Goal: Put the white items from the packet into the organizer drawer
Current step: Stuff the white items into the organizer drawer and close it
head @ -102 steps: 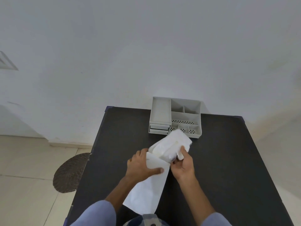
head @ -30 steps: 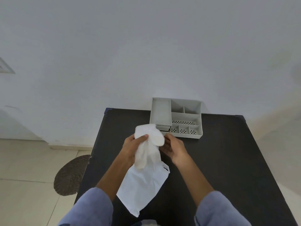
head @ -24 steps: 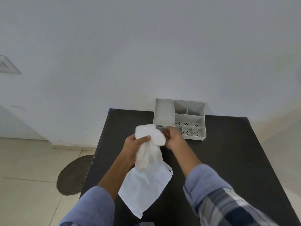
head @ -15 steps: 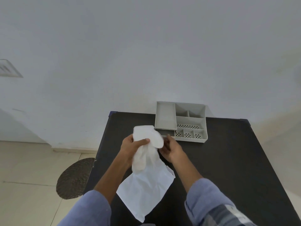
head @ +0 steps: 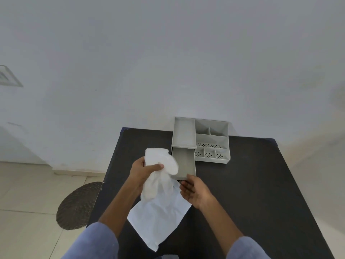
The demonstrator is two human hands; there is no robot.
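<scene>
A grey plastic organizer [head: 211, 140] stands at the far edge of the black table [head: 261, 184]. Its drawer [head: 183, 162] is pulled out toward me and looks empty. My right hand [head: 193, 191] is at the drawer's front edge, fingers curled on its front. My left hand [head: 142, 170] holds a bunch of soft white items [head: 161, 169] lifted above the table, just left of the drawer. The flat white packet [head: 158, 215] lies on the table under my hands.
The organizer's top has several small compartments [head: 209, 155], some perforated. A white wall rises right behind the table. A round dark mat [head: 77, 205] lies on the tiled floor to the left.
The white items came out of the packet into my left hand. My right hand went to the organizer and has pulled the drawer out toward me.
</scene>
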